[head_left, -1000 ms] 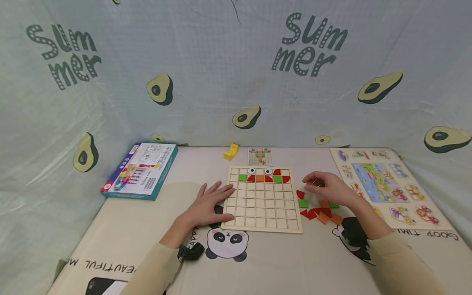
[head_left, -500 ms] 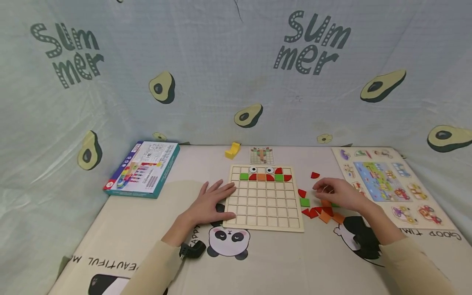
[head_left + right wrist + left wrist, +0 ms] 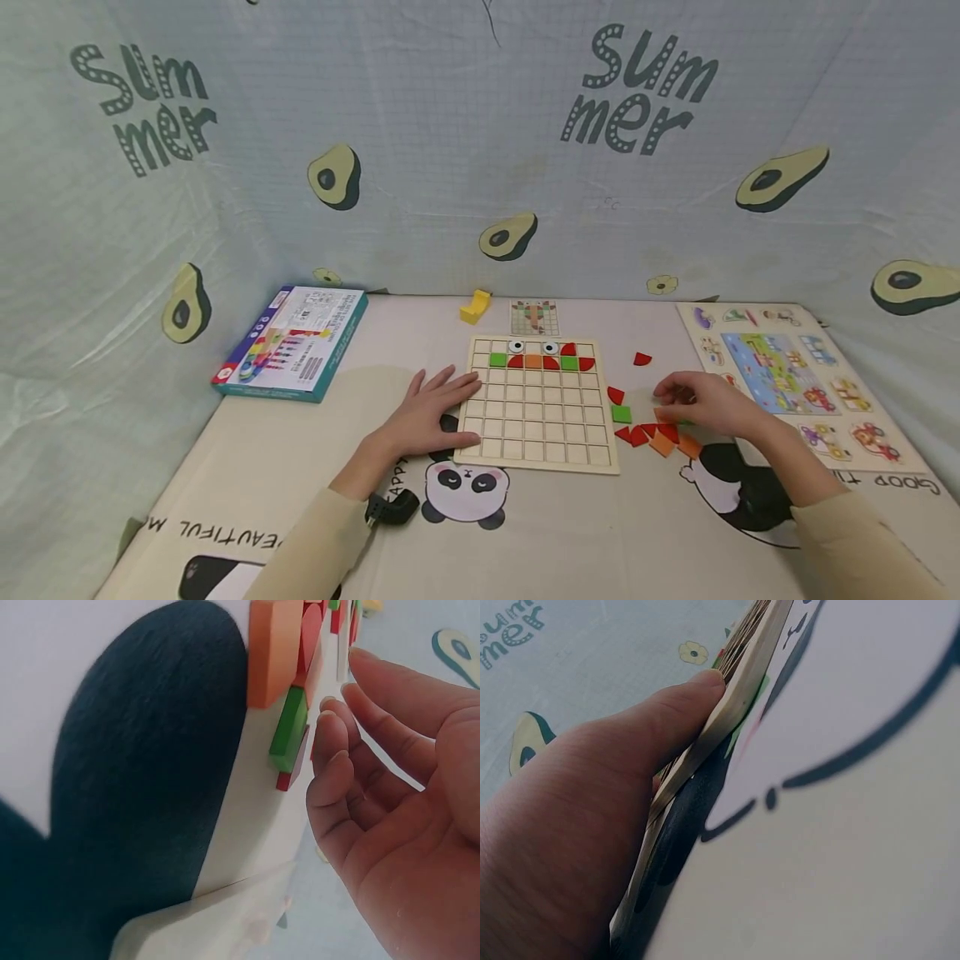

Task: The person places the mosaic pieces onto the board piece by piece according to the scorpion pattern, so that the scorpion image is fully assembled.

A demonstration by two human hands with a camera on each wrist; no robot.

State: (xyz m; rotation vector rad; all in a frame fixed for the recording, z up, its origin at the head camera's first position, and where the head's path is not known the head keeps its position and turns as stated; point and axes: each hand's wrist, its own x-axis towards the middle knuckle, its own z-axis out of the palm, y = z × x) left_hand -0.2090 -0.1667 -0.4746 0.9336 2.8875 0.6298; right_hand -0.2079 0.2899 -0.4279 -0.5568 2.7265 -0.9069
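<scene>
My left hand (image 3: 431,423) rests with fingers spread on the left edge of a wooden grid board (image 3: 536,427). The left wrist view has its thumb (image 3: 682,709) lying on the board's rim. Green, red and orange tiles and two eye pieces fill part of the board's top rows. My right hand (image 3: 708,402) is over the loose tiles right of the board, fingers loosely bent; the right wrist view shows nothing held. Under and beside it lie an orange square tile (image 3: 662,443), a green tile (image 3: 289,735) and several red pieces, some partly hidden. A red quarter-circle piece (image 3: 642,359) lies apart, farther back.
Behind the board are a pattern card (image 3: 534,317) and a yellow block (image 3: 475,307). A boxed set (image 3: 292,343) lies at the back left. At right is a wooden picture puzzle (image 3: 795,375), close to my right forearm. A printed cloth wall (image 3: 420,125) closes off the back.
My right hand has moved right and toward me, down to the loose tiles. The red quarter-circle piece behind it now shows. My left hand stays on the board.
</scene>
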